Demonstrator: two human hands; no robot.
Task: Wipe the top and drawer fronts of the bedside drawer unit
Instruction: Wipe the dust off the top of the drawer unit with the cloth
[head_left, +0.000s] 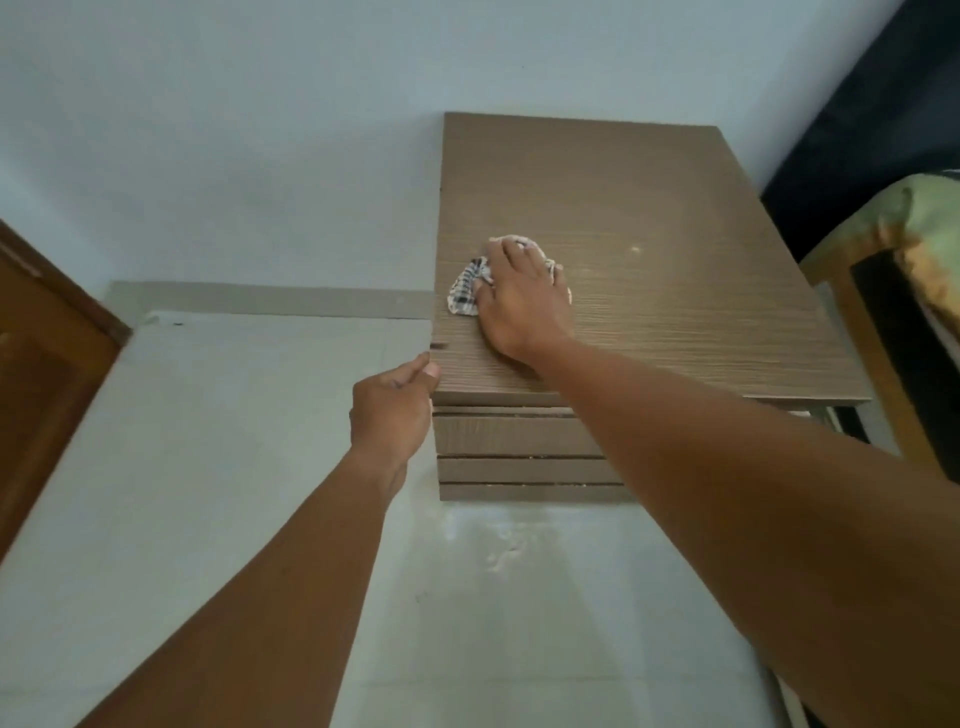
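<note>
Left hand (392, 410) curled over the front left corner of the drawer unit (675, 322), thumb on the top edge, steadying. Right hand (522, 301) spread flat, pressing a checked cloth (465, 291) onto the left half of the top. Wiping of the top seemingly under way; pale speck (635, 249) and dusty patch further right yet to be reached. Drawer fronts (519, 441) below apparently untouched, all shut, contents hidden. Bed (909, 249) just beside the unit, far right
</note>
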